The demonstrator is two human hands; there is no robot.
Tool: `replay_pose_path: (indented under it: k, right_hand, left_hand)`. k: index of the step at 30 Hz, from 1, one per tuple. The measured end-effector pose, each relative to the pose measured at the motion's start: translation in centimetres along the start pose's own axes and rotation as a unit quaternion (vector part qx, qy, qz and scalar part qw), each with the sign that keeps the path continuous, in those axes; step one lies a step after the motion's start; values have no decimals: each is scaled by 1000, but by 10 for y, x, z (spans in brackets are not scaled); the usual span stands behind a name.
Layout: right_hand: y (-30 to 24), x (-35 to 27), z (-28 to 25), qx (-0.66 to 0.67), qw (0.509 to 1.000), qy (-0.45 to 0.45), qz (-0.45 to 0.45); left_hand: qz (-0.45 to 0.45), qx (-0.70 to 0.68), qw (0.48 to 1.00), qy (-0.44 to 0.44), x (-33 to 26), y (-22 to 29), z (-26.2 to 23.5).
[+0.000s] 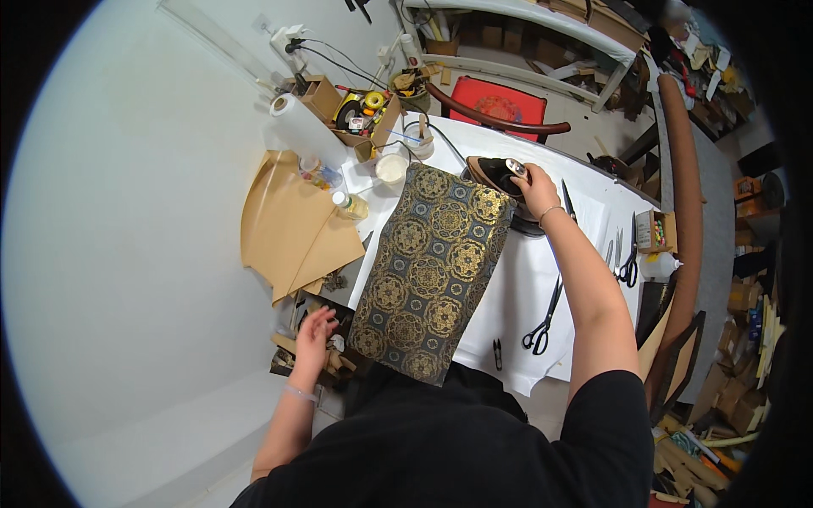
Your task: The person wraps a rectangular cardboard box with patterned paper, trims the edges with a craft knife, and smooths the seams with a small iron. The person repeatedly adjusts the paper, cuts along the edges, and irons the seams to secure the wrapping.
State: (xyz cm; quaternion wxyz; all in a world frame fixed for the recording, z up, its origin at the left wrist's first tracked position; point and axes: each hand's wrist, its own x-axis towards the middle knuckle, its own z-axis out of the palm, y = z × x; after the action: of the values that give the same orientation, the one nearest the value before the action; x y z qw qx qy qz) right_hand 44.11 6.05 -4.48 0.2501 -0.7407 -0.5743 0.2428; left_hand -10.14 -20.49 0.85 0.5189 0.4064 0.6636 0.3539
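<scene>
While a worktable covered in white cloth (517, 279) is viewed from above, a long panel of dark brocade fabric (430, 269) patterned with gold medallions is seen laid flat along it, its near end hanging just over the table edge towards the person's black top.

The right hand (535, 188) is stretched to the far end of the table, where its fingers are closed around the handle of a dark clothes iron (500, 176). The iron is set just beyond the fabric's far right corner, beside it rather than on it.

The left hand (313, 333) is lowered off the table's left side, its fingers spread and loose over a clutter of small wooden pieces and dark items (326, 339); whether anything is actually grasped there cannot be told.

Black scissors (542, 322) are laid on the white cloth to the right of the fabric, with a small black snipper (497, 353) nearer the table edge. More tools are lined up near the far right edge. Sheets of brown paper (292, 229) are spread to the left, below a white paper roll (303, 129). A red chair (495, 106) is placed behind the table.
</scene>
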Motion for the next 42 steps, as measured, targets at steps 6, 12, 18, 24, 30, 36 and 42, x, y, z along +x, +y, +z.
replay_pose_path:
  k: [6, 12, 18, 24, 30, 36, 42]
  right_hand:
    - [15, 5, 5, 3, 1000, -15, -26]
    - [21, 3, 6, -7, 999, -8, -47]
    - [14, -11, -9, -199, 979, -49, 19]
    - [12, -9, -7, -170, 983, -57, 26]
    - [14, -12, -9, -154, 986, -61, 22]
    - [25, -11, -5, -153, 988, 14, -18]
    - [-83, -60, -46, 341, 915, 43, 214]
  left_hand:
    - [57, -27, 998, -27, 108, 102, 45]
    - [78, -42, 983, -162, 202, 173, 128]
    - [-3, -78, 965, -250, 233, 195, 166]
    - [-126, -177, 909, -355, 235, 202, 168]
    - [-147, -200, 890, -382, 237, 209, 168]
    - [-162, -229, 872, -402, 240, 204, 164]
    - [-85, -219, 902, -362, 232, 208, 156]
